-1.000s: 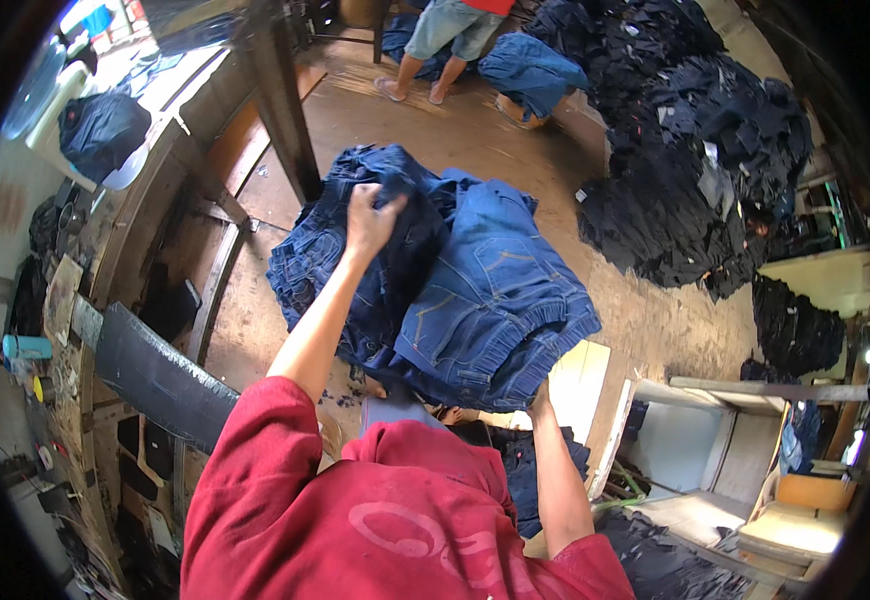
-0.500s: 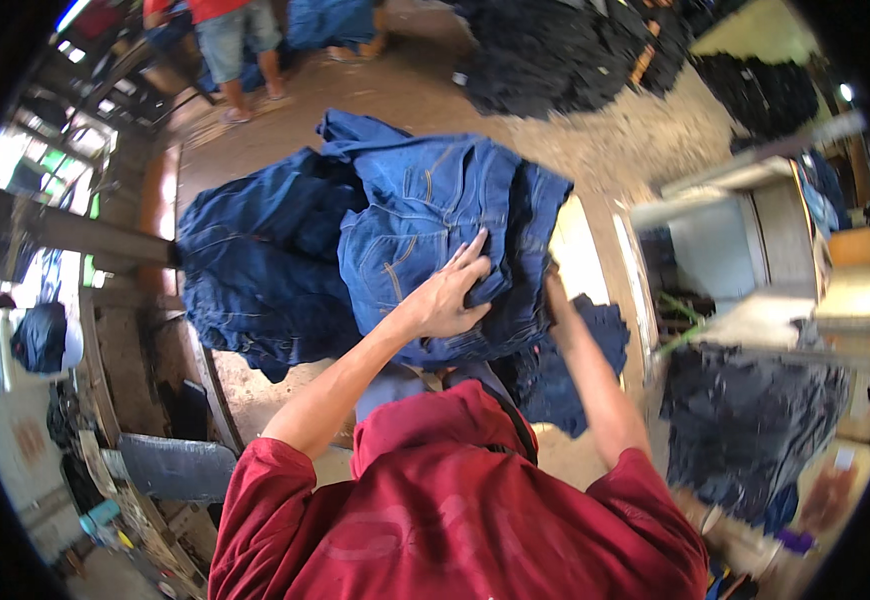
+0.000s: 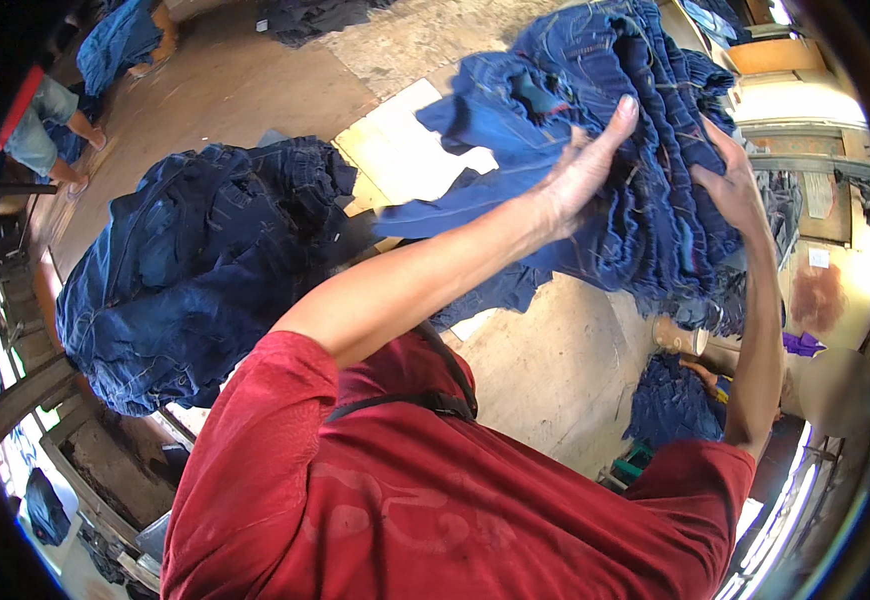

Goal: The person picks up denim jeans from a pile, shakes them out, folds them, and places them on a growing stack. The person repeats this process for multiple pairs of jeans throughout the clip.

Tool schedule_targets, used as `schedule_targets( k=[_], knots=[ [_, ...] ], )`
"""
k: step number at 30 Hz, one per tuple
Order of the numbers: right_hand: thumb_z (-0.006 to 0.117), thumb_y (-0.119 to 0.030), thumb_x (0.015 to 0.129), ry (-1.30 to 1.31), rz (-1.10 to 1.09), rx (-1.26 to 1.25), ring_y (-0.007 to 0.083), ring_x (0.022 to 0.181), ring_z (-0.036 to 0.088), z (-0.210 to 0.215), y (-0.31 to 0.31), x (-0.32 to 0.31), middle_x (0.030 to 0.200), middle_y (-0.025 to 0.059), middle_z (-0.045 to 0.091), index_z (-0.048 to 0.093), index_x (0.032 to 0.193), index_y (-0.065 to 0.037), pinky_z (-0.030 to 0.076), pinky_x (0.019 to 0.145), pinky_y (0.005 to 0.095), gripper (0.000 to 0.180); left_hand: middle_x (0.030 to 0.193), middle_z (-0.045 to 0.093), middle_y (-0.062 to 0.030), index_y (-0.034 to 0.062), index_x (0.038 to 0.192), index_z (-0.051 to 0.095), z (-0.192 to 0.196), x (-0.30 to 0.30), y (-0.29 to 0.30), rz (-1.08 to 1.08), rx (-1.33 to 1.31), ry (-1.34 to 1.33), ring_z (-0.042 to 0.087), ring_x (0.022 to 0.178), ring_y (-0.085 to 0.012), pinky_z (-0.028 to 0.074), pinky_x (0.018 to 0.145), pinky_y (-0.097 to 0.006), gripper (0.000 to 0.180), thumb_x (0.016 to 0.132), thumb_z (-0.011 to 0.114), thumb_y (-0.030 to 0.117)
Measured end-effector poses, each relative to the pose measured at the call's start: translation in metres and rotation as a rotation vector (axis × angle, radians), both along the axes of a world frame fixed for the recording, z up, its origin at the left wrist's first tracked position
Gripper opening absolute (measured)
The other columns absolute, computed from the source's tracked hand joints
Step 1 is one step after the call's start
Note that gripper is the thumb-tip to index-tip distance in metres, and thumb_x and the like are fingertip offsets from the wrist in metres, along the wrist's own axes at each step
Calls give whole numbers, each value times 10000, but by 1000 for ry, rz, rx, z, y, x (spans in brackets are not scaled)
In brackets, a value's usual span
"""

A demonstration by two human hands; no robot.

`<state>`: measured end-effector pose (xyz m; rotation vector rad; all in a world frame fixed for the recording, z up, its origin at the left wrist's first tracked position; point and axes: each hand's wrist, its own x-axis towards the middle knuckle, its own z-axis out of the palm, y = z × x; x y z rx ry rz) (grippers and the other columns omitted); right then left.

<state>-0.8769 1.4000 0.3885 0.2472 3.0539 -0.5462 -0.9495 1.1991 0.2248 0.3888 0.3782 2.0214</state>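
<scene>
A thick stack of folded blue jeans (image 3: 645,215) is lifted between my two hands, its gathered waistbands facing me. My left hand (image 3: 595,165) presses against the left side, thumb up, with some fingers hidden in the cloth. On the right side, my right hand (image 3: 733,185) grips the edge of the bundle, its fingers partly out of sight behind the denim. A loose leg of cloth hangs leftward below my left wrist. At the left lies a large heap of dark blue jeans (image 3: 195,270), apart from both hands.
A person in grey-blue shorts (image 3: 43,120) stands at the far left near more denim. Dark cloth (image 3: 320,18) lies on the brown floor (image 3: 255,90) at the back. Lower right, another person's hand (image 3: 697,372) is beside a blue denim pile (image 3: 670,405).
My view has turned right. The stack has come up off the dark heap and swung right, carried between both hands. My left hand has moved from its top to its side.
</scene>
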Motion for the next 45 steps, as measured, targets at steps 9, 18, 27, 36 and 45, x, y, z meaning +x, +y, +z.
schedule_targets(
  k=[9,18,27,36,45],
  knots=[
    [824,-130,737,-229,-163,588,434,1109,628,-83,-25,93,1151,227,700,500,1575,-152,441,1091,522,898,1529,566,-102,65,1602,415,-99,95,43,-158,-69,-342,578,1329,-273,445,1162,-453,1047,955,319,883],
    [809,-252,872,-784,79,193,528,1427,436,-551,-167,168,1551,332,438,358,1652,-209,361,1196,601,901,1509,582,-120,65,1604,442,-351,149,-203,422,-1275,-503,576,1303,-181,401,1115,-349,936,962,573,734],
    [587,-171,945,-1024,121,-234,400,1262,652,-671,-196,154,1392,226,661,596,1486,-159,530,1065,479,542,1223,724,-96,15,1316,678,-314,158,-604,1240,-1876,-281,684,1088,-202,547,936,-353,444,1010,751,328],
    [680,-235,985,-724,151,-188,319,1092,753,-575,-292,29,1135,142,792,690,1351,-124,580,957,424,382,1287,698,-178,-1,1354,662,-309,88,-753,1632,-2240,-26,652,1180,-270,497,1057,-386,614,907,850,375],
    [678,-191,1029,-477,538,-598,259,1063,765,-468,-538,-92,1215,185,764,648,1405,-74,601,903,361,395,1266,719,-231,5,1362,635,-345,44,-882,1659,-2033,-774,664,1228,-377,416,1142,-493,905,750,892,619]
  ],
)
